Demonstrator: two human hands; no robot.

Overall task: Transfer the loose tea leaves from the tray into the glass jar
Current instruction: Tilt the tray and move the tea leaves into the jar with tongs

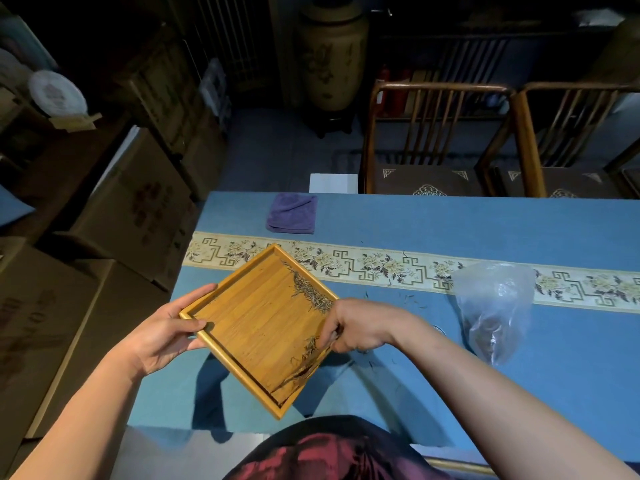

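Our left hand [166, 332] grips the tray [256, 327] by its left corner, thumb curled over the rim and fingers underneath, holding it lifted off the bench [433, 220] and tilted. Our right hand [356, 325] hangs over the tray's right edge with its fingers curled down onto the tea leaves [310, 292]; whether it is pinching a tuft or only raking them along we cannot tell from here.

The leaves lie in two bunches against the right rim, one near the far corner and one by our right fingers, with a thin trail running down toward the near corner. A glass jar we cannot pick out; a crumpled clear plastic bag [495, 306] sits well apart to the right, and something dark shows through it, too blurred to name.

The risks, as we judge them:

- A one-handed corner grip could let the tray swing or dip, sending leaves over the low rim.
- Tilt it further and the near corner becomes a spout aimed at our lap, not at any container.
- Raking with curled fingers may flick light leaves out; stray bits [408, 297] already dot the blue cloth beyond our right hand.
- With the target off to the right, a carry across open bench invites more spills.
- A purple cloth [292, 213] lies far off, out of the way.
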